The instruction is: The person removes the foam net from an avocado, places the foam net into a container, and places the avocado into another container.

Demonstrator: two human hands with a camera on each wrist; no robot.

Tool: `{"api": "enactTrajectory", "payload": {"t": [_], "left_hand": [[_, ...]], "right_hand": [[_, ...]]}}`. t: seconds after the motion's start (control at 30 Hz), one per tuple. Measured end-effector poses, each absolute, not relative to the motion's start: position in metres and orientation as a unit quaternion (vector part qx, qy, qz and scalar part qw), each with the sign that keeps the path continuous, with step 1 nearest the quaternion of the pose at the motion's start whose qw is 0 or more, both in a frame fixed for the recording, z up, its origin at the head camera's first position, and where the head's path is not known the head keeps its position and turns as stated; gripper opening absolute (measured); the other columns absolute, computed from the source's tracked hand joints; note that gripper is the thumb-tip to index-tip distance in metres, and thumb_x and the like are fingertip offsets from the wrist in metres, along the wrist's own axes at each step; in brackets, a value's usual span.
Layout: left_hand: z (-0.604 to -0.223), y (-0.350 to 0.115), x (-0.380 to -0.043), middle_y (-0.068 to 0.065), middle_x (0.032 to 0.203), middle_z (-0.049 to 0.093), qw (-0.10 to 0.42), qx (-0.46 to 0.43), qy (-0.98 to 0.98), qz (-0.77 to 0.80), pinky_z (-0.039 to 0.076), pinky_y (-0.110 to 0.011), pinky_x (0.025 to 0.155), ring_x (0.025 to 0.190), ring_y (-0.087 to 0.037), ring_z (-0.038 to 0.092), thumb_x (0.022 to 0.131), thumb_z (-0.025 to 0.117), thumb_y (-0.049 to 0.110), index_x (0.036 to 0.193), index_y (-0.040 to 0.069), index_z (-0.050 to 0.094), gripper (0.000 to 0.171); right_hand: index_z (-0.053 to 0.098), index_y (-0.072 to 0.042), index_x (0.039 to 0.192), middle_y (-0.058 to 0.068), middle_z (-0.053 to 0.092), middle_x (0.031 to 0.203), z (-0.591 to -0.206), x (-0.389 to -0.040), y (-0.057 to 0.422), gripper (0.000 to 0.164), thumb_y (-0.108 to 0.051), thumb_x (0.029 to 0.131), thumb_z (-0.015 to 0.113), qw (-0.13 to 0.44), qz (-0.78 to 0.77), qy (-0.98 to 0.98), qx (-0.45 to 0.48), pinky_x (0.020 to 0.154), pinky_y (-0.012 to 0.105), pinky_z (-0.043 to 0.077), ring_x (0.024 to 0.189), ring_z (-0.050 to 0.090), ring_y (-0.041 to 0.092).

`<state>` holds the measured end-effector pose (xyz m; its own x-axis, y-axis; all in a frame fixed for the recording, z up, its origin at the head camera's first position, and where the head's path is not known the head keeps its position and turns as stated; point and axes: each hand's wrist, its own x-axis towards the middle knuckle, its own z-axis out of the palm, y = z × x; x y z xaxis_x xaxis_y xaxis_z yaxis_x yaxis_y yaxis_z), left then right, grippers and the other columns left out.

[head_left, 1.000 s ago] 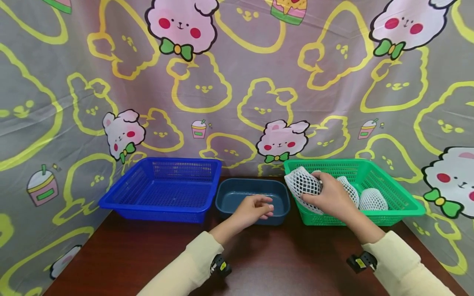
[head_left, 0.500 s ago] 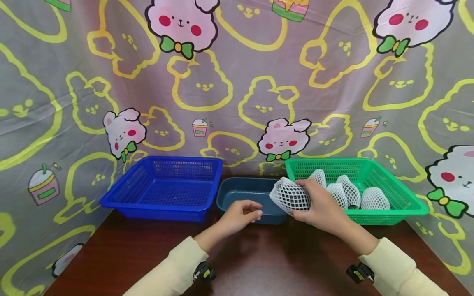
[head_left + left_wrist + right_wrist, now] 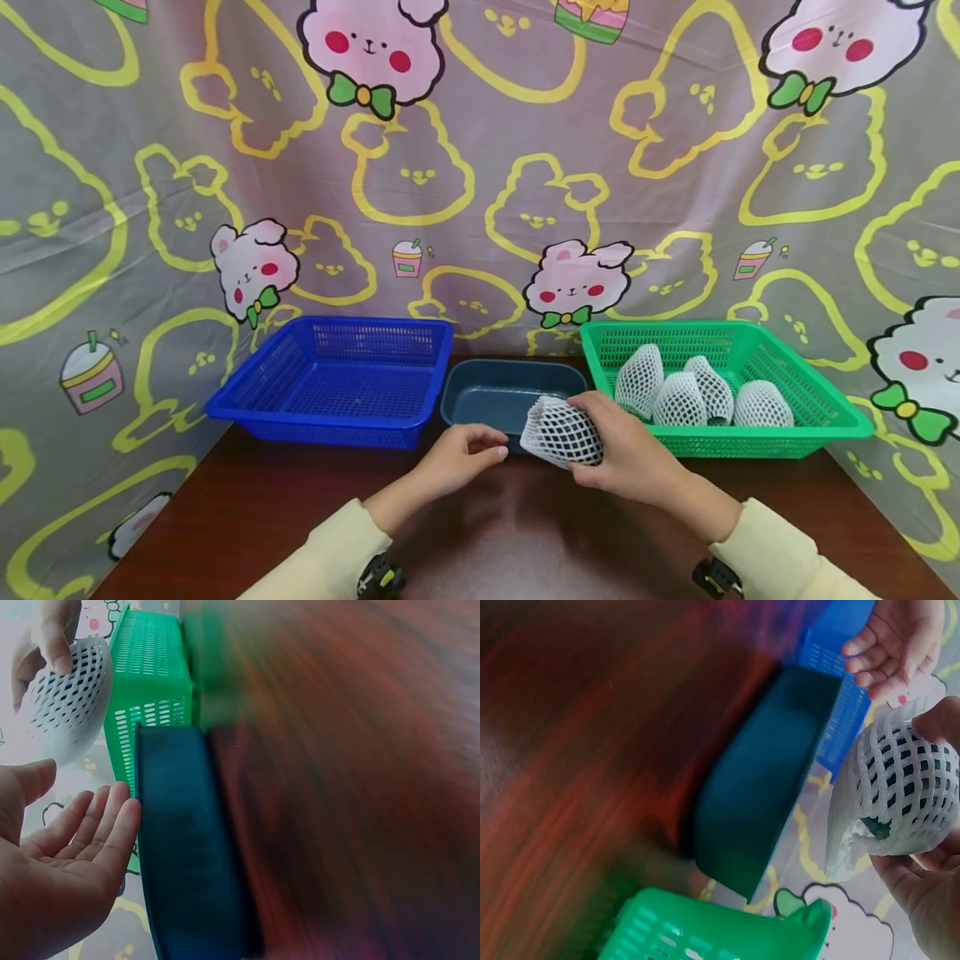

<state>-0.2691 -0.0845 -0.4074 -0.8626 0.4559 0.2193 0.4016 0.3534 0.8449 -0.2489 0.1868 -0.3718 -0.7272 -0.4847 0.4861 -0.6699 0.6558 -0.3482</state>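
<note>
My right hand (image 3: 628,452) grips a white foam net sleeve (image 3: 561,433) in front of the dark teal tray (image 3: 480,402). Through the mesh, and at a torn opening seen from the right wrist, something dark green (image 3: 877,827) shows inside. Thumb and fingers hold it from its right side, its narrower end pointing left. My left hand (image 3: 459,458) hovers just left of the sleeve, palm toward it, fingers loosely bent and holding nothing. In the left wrist view a gap separates the left fingertips (image 3: 127,814) from the netted thing.
At right stands a green basket (image 3: 855,423) with several pieces in white foam nets (image 3: 678,400) inside. A blue basket (image 3: 318,429) stands at left, the teal tray between them. The brown table (image 3: 517,542) runs in front, a patterned cloth (image 3: 480,125) hangs behind.
My right hand has brought the netted thing left and down, from over the green basket to the tray's front. My left hand has drawn back left and down, away from over the tray.
</note>
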Motion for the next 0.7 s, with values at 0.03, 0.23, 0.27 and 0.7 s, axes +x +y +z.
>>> {"api": "enactTrajectory", "payload": {"t": [0.03, 0.23, 0.27, 0.7], "left_hand": [[-0.408, -0.087, -0.268, -0.004, 0.096, 0.07, 0.027, 0.26, 0.823, 0.504, 0.052, -0.024, 0.074, 0.085, -0.013, 0.065, 0.093, 0.066, 0.018, 0.109, -0.003, 0.069, 0.027], [-0.411, -0.097, -0.266, -0.005, 0.097, 0.07, 0.02, 0.266, 0.828, 0.493, 0.052, -0.025, 0.074, 0.085, -0.014, 0.065, 0.093, 0.066, 0.018, 0.108, -0.004, 0.069, 0.027], [-0.412, -0.098, -0.266, -0.005, 0.097, 0.07, 0.019, 0.265, 0.831, 0.489, 0.052, -0.025, 0.074, 0.086, -0.014, 0.065, 0.093, 0.066, 0.018, 0.108, -0.004, 0.069, 0.027], [-0.421, -0.116, -0.258, -0.005, 0.096, 0.07, 0.034, 0.255, 0.834, 0.488, 0.052, -0.025, 0.073, 0.085, -0.016, 0.065, 0.092, 0.068, 0.017, 0.106, -0.004, 0.07, 0.026]], "right_hand": [[0.048, -0.007, 0.13, -0.001, 0.051, 0.124, -0.373, -0.248, 0.185, 0.076, -0.025, 0.067, 0.087, 0.176, 0.258, -0.892, 0.327, 0.083, 0.033, 0.053, 0.102, 0.053, 0.011], [0.048, -0.012, 0.129, -0.007, 0.05, 0.123, -0.382, -0.246, 0.176, 0.075, -0.026, 0.067, 0.087, 0.138, 0.262, -0.89, 0.346, 0.085, 0.03, 0.052, 0.102, 0.052, 0.007], [0.047, -0.013, 0.129, -0.008, 0.05, 0.122, -0.383, -0.246, 0.175, 0.075, -0.026, 0.067, 0.087, 0.131, 0.263, -0.889, 0.35, 0.085, 0.03, 0.052, 0.101, 0.052, 0.006], [0.049, -0.01, 0.128, -0.006, 0.05, 0.12, -0.411, -0.248, 0.157, 0.073, -0.025, 0.067, 0.085, 0.098, 0.238, -0.879, 0.401, 0.089, 0.031, 0.049, 0.101, 0.052, 0.007]]}}
